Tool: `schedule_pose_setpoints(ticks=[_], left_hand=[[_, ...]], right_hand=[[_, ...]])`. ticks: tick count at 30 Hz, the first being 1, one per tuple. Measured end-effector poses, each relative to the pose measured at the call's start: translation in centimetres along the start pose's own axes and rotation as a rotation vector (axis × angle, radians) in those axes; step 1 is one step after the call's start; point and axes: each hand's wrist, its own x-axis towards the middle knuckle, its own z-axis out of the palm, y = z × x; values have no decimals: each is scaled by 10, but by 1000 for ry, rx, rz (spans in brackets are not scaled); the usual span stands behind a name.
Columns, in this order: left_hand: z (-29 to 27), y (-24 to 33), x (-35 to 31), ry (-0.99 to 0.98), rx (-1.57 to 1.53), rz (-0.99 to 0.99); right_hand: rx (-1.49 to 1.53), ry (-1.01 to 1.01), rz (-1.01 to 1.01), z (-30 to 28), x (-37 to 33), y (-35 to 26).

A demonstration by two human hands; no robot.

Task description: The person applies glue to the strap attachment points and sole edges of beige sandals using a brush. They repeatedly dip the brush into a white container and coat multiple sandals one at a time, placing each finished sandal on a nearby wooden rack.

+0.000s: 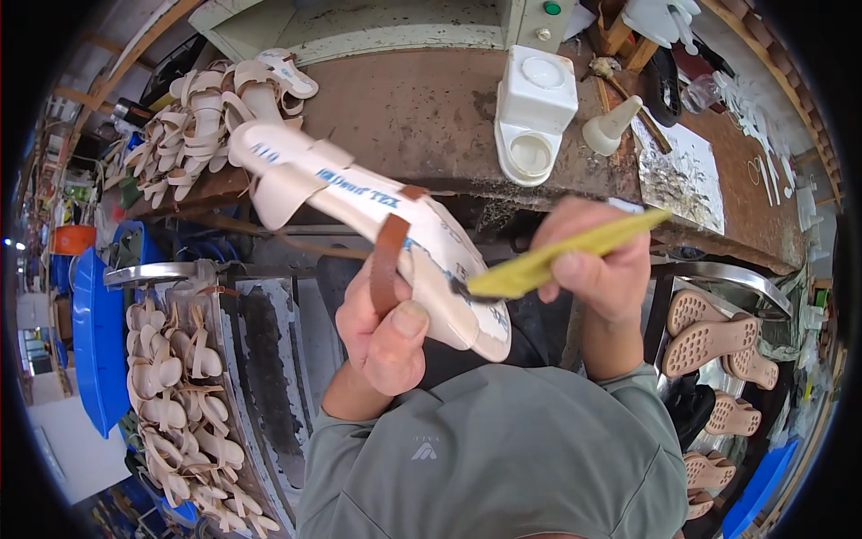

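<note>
My left hand [382,328] grips a pale cream sandal [359,202] from below, sole side up, with my thumb pressing a brown strap [388,260] against its heel end. The sandal stretches up and to the left over the bench edge. My right hand [597,260] holds a yellow-handled brush [557,256] whose dark tip touches the heel part of the sandal, just right of my left thumb.
A brown workbench [422,108] carries a pile of cream sandals [202,117] at left, a white plastic container [534,112], a white cone-shaped bottle [612,126] and a smeared paper sheet [682,175]. Racks hold more sandals [175,404] lower left and tan soles [714,341] right.
</note>
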Motion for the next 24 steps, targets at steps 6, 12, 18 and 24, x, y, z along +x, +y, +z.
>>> schedule_pose_setpoints(ticks=[6, 12, 18, 24], left_hand=[[8, -6, 3, 240, 171, 248], [2, -16, -2, 271, 227, 346], [8, -12, 2, 293, 257, 363], [1, -7, 12, 161, 221, 168]], right_hand=[[-396, -127, -433, 1, -8, -15], [-405, 10, -301, 3, -7, -23], [-219, 18, -390, 1, -14, -16], [252, -338, -331, -15, -4, -11]])
